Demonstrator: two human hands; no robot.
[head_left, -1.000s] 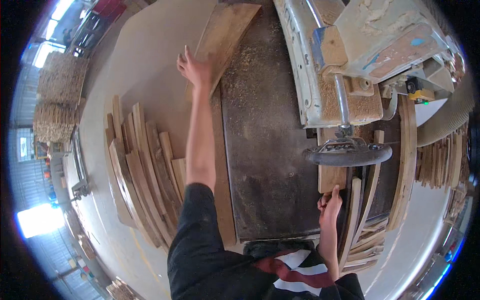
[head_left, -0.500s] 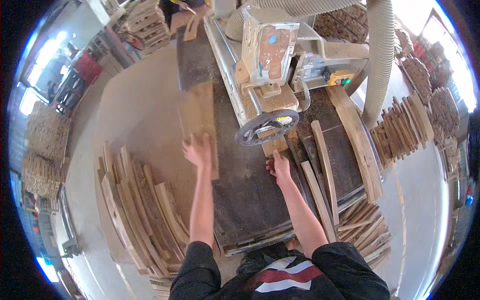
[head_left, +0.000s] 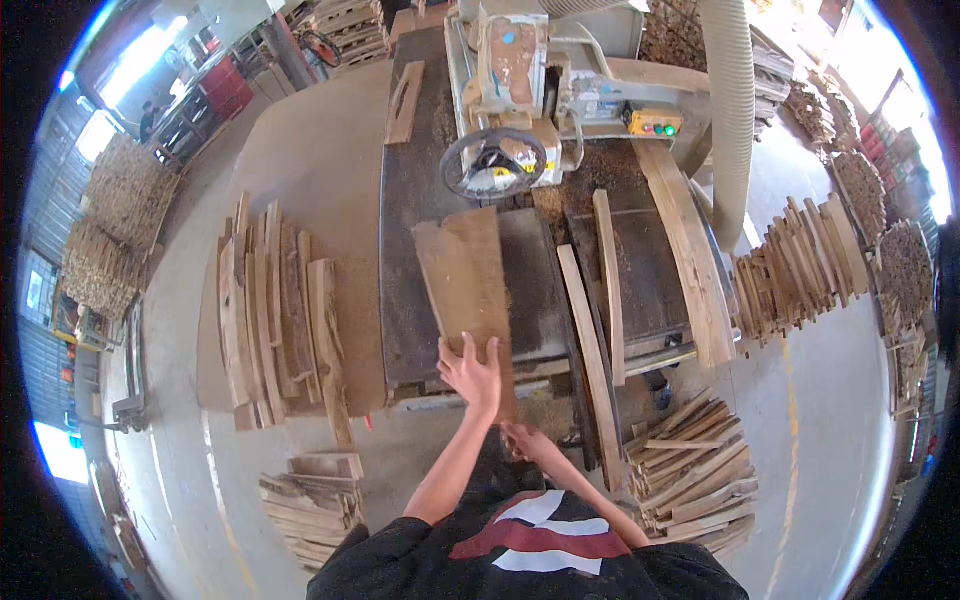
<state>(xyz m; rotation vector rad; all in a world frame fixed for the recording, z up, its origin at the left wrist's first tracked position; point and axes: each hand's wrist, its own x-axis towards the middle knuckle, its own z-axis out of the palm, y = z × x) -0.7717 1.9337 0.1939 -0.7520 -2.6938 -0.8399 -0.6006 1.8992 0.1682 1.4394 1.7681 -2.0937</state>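
Observation:
A wide brown wooden board (head_left: 463, 270) lies on the dark machine table (head_left: 410, 330), its near end reaching past the table's front edge toward my body. My left hand (head_left: 472, 378) rests on top of it with the fingers spread. At the board's near right corner my right hand (head_left: 528, 442) is closed on the edge, its fingertips partly hidden. Just beyond the board's far end stands the sawing machine with its black handwheel (head_left: 493, 165). The blade does not show.
Narrow wooden strips (head_left: 588, 350) lie along the table's right side, with a thick curved plank (head_left: 685, 250) beyond them. Long offcuts (head_left: 270, 310) cover the brown side table. A slotted wooden piece (head_left: 404, 103) sits at the far left; stacked strips (head_left: 695, 465) stand at the lower right.
The wide board has come rightward onto the dark table and nearer to me. My right hand has left the small piece by the machine and now grips the board's near end.

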